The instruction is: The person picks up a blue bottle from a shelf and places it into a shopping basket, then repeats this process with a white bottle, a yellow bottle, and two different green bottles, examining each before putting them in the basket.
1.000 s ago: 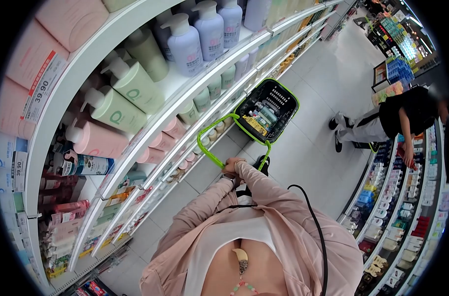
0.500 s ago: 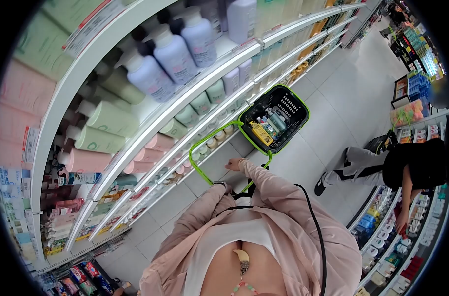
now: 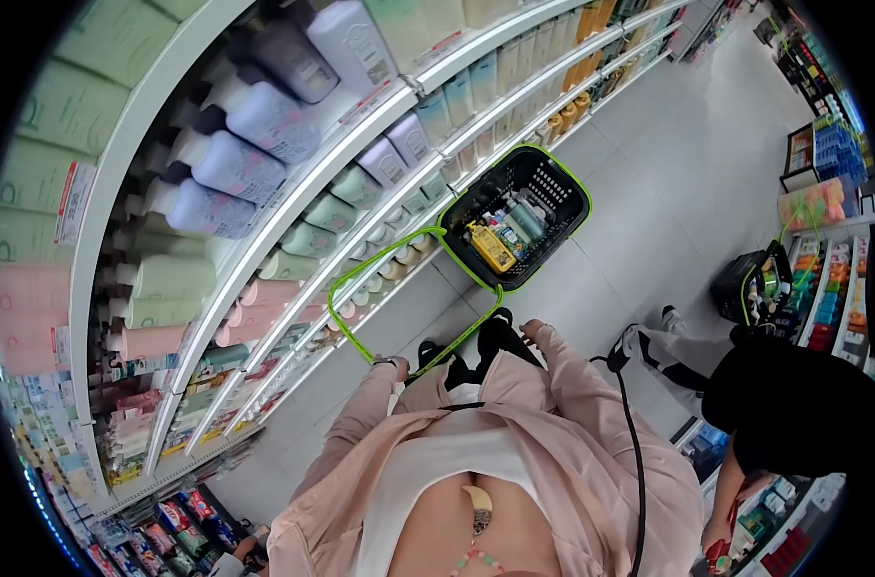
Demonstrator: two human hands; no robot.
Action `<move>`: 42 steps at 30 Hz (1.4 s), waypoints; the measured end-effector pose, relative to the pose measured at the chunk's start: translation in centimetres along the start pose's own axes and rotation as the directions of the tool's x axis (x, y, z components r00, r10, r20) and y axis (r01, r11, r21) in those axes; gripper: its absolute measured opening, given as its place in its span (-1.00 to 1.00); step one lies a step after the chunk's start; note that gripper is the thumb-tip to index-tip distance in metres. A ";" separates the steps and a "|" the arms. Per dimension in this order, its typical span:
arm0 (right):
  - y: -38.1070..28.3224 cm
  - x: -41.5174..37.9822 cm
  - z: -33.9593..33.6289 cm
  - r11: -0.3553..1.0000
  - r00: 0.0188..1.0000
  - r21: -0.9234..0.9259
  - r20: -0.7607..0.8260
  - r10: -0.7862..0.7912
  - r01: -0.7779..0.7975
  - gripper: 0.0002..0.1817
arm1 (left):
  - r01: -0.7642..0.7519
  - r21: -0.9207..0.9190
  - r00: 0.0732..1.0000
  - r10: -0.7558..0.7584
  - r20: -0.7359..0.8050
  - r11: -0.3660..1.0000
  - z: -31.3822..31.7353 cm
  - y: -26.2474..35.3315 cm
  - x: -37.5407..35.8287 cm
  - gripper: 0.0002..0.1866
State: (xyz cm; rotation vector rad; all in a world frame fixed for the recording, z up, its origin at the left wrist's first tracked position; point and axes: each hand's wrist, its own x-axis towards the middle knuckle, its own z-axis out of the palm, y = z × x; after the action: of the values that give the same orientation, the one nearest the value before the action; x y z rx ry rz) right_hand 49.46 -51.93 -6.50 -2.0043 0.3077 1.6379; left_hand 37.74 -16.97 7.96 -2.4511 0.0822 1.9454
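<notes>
My left hand (image 3: 396, 365), a band at its wrist, is closed round the green handle (image 3: 344, 327) of a black shopping basket (image 3: 447, 226). The basket has a green rim and hangs tilted in front of my legs, beside the shelves. Inside lie a yellow pack (image 3: 491, 248), a bluish-green bottle (image 3: 528, 221) and other small items. My right hand (image 3: 532, 330) hangs below the basket, apart from it, with nothing visible in it and its fingers loosely bent and apart.
Curved white shelves (image 3: 312, 159) with lilac pump bottles (image 3: 237, 168), green and pink ones run along the left. At the right a person in black (image 3: 779, 399) reaches a hand (image 3: 716, 539) to another shelf. Near them is a second black basket (image 3: 750, 286).
My right hand has moved right, away from the handle. The basket has shifted slightly left. The other person appears nearer and lower, and their basket shows more fully.
</notes>
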 end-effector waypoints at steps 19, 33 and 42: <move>4.6 -11.1 -5.0 0.682 0.998 0.731 -0.061 0.027 0.026 -0.70 | -0.259 -0.477 0.965 0.200 -0.173 0.840 -0.7 5.3 10.6 -0.65; -24.8 -8.2 -34.0 0.598 0.419 -0.164 -0.571 -0.706 0.784 -0.72 | -0.100 -0.995 0.994 -0.052 -0.098 -0.030 -15.5 12.5 16.9 -0.72; -37.8 -17.1 -39.1 0.290 0.019 -0.851 -0.314 -0.949 0.438 -0.27 | -0.341 -0.650 0.908 -0.059 -0.415 -0.679 -36.5 12.5 14.0 -0.70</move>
State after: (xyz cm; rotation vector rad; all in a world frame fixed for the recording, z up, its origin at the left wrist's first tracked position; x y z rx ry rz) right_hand 96.66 -43.69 24.46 -2.4700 -0.9946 -0.1394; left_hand 75.81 -31.48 2.90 -3.2556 -3.5451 1.5495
